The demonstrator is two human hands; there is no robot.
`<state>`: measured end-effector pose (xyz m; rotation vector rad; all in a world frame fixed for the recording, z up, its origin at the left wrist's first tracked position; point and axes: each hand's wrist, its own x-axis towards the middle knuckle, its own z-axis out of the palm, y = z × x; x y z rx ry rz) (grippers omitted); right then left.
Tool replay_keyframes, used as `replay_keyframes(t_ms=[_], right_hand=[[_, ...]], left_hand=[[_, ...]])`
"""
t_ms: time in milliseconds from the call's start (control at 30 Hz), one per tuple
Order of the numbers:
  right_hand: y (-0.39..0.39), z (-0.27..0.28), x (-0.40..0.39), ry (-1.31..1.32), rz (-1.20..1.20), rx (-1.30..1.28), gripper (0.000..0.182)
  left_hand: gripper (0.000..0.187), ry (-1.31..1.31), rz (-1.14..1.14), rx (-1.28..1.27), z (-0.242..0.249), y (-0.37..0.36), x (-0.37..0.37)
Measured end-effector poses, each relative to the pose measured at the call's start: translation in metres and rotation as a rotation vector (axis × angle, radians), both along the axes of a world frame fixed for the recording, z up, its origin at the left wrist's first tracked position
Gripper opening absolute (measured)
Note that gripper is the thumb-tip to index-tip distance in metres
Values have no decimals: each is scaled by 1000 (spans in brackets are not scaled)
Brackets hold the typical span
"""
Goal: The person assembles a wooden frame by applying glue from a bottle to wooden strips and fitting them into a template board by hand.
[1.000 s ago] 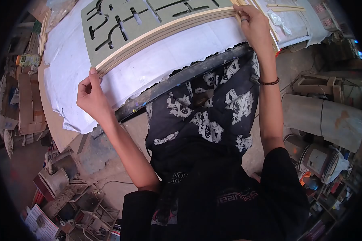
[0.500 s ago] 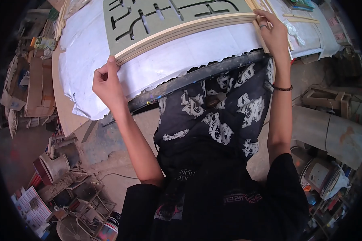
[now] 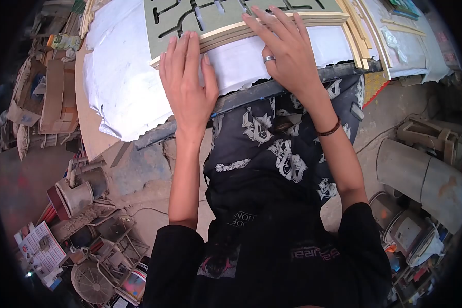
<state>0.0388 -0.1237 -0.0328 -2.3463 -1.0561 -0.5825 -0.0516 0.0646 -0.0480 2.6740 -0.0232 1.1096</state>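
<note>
The left hand (image 3: pixel 190 95) and right hand (image 3: pixel 292 59) lie open, fingers extended over stacked wooden strips (image 3: pixel 226 37); these line the slotted board's (image 3: pixel 156 47) near edge; light, even pressure from both sides should best keep them flush.

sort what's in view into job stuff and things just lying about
In the job:
green slotted board
edge strips under left hand and right hand
white sheet beneath
loose strips at right, probably

Lying about:
cardboard box
fan
crumpled plastic
</note>
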Motion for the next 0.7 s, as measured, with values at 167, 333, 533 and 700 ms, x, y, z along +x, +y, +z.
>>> replay_keyframes(t_ms=[167, 333, 533, 700], right_hand=[[0, 1, 0, -2, -7, 10, 59], [2, 0, -1, -1, -24, 14, 60], [2, -3, 0, -5, -28, 41, 61], [2, -4, 2, -16, -20, 52, 59]], left_hand=[[42, 44, 35, 52, -11, 2, -1], [45, 28, 22, 60, -12, 6, 0], [53, 25, 14, 56, -13, 7, 1], [52, 30, 24, 77, -13, 6, 0]])
